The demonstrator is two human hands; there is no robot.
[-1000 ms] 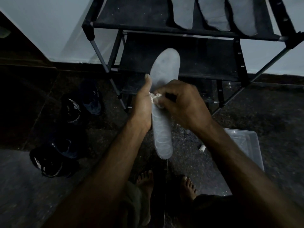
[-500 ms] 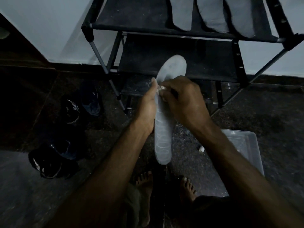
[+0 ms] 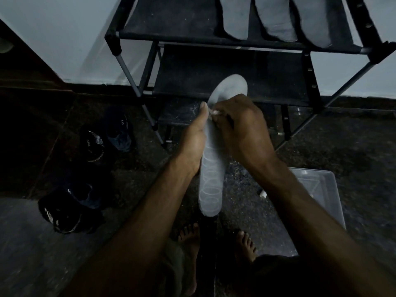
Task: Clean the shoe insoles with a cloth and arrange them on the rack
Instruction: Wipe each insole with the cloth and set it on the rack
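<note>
Resting insole (image 3: pixel 211 181) between both hands' fingers (image 3: pixel 225 116)

Dim, blue-tinted head view with deep shadows and wide-angle bending.

The pale wall (image 3: pixel 64 28) is the brightest area; the rack (image 3: pixel 184 22) throws a soft shadow onto it at the left. The floor (image 3: pixel 353 157) and shoes (image 3: pixel 68 209) sink almost into black. The insole (image 3: pixel 211 189) catches faint light. Rack posts splay outward toward the edges, and the lower corners are smeared and soft.
</note>
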